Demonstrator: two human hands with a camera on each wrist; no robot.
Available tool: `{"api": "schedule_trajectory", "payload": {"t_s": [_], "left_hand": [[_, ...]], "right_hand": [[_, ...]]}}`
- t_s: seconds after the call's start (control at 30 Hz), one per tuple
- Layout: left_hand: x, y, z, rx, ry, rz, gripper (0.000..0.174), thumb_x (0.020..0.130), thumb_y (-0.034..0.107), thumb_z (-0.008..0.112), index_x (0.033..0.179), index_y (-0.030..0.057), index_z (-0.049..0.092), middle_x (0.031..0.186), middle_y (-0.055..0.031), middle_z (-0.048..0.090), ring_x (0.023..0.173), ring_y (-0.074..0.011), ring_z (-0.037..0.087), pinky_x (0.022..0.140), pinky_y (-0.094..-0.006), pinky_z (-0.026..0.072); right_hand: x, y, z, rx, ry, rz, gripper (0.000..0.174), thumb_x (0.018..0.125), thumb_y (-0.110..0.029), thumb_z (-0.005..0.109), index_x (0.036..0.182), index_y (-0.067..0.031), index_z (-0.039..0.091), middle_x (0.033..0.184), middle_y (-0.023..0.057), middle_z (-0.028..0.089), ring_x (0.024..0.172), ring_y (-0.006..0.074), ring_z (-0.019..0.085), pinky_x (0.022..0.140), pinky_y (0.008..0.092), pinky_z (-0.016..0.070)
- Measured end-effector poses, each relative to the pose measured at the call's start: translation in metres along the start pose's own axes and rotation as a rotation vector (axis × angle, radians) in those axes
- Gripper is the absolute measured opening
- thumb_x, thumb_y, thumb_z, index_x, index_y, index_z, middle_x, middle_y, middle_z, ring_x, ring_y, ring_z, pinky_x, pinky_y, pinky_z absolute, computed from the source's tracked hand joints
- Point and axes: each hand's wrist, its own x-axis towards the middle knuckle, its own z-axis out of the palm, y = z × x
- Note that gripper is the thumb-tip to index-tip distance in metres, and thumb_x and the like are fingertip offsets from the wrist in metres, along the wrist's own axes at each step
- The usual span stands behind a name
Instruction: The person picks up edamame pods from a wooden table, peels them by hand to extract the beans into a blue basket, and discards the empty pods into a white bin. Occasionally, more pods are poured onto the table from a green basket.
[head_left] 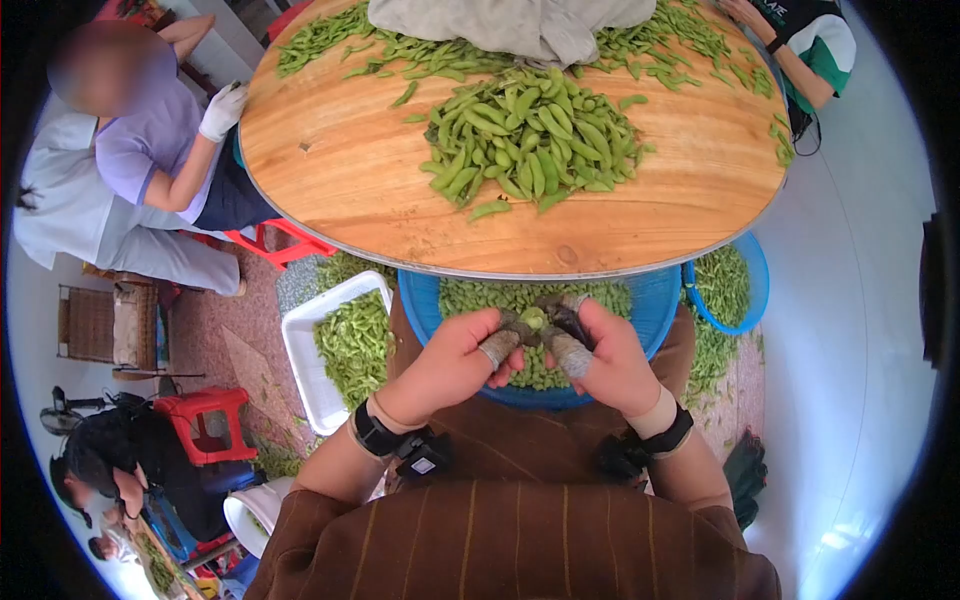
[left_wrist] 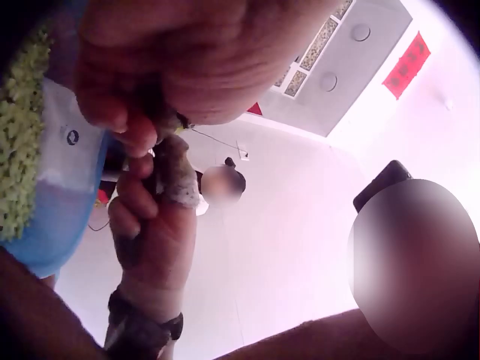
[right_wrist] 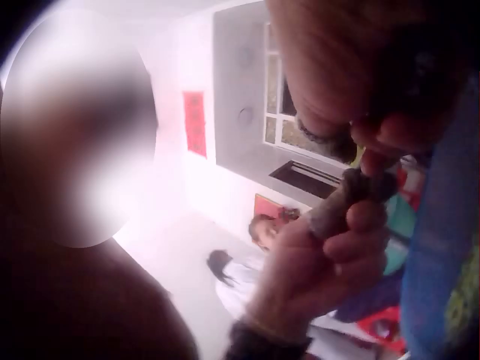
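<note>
Over a blue basin [head_left: 418, 295] of shelled green beans [head_left: 470, 298], my two hands meet fingertip to fingertip. Between them, a green soybean pod [head_left: 534, 318] is pinched, mostly hidden by the fingers. My left hand [head_left: 452, 362] grips it from the left, and its thumb wears a worn grey wrapping. From the other side my right hand [head_left: 618, 368] pinches the same spot, its thumb wrapped too and its fingers curled. In the left wrist view the right hand [left_wrist: 161, 236] shows below the close left palm.
A round wooden table [head_left: 350, 190] stands just ahead, bearing a pile of soybean pods [head_left: 535, 140] and a grey cloth [head_left: 520, 25]. A white crate [head_left: 300, 345] of pods sits left, a blue basket [head_left: 762, 285] right. People sit around the table; a red stool [head_left: 205, 405] stands behind left.
</note>
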Motion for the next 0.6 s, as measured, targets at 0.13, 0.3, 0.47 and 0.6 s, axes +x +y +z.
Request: {"api": "schedule_trajectory", "payload": {"t_s": [0.13, 0.3, 0.47, 0.6], "left_hand": [[0.0, -0.004, 0.004, 0.345, 0.013, 0.111, 0.013, 0.092, 0.003, 0.044, 0.092, 0.0018, 0.057, 0.074, -0.0016, 0.06, 0.063, -0.0093, 0.055, 0.058, -0.0232, 0.0461], [-0.005, -0.002, -0.001, 0.447, 0.111, 0.02, 0.011, 0.088, 0.002, 0.047, 0.086, 0.0009, 0.057, 0.07, -0.0038, 0.06, 0.061, -0.0104, 0.056, 0.055, -0.0242, 0.0462], [-0.002, -0.016, -0.008, 0.958, 0.155, 0.449, 0.005, 0.076, 0.004, 0.055, 0.078, 0.0, 0.055, 0.068, -0.0158, 0.061, 0.06, -0.0298, 0.061, 0.055, -0.0353, 0.0471], [-0.016, 0.013, -0.006, 0.477, -0.216, 0.1, 0.004, 0.082, 0.003, 0.053, 0.081, 0.0021, 0.056, 0.068, -0.0065, 0.063, 0.059, -0.0134, 0.061, 0.052, -0.0263, 0.0474]], "right_hand": [[0.012, 0.014, -0.001, -0.598, 0.154, -0.413, 0.025, 0.075, -0.013, 0.067, 0.093, -0.0025, 0.054, 0.073, 0.0082, 0.06, 0.058, 0.0268, 0.058, 0.052, 0.0353, 0.0464], [0.009, 0.012, 0.005, -1.03, 0.302, -0.403, 0.025, 0.069, -0.009, 0.065, 0.09, -0.0016, 0.054, 0.07, 0.0162, 0.055, 0.07, 0.0386, 0.058, 0.062, 0.0446, 0.0481], [0.006, 0.008, 0.011, -0.841, 0.171, -0.465, 0.021, 0.07, -0.007, 0.065, 0.088, -0.0015, 0.053, 0.07, 0.0147, 0.056, 0.069, 0.0347, 0.058, 0.058, 0.04, 0.0479], [0.007, -0.008, 0.002, -0.053, -0.244, 0.23, 0.022, 0.078, -0.014, 0.067, 0.087, -0.0005, 0.053, 0.069, 0.0134, 0.056, 0.063, 0.0257, 0.056, 0.057, 0.035, 0.046]]}}
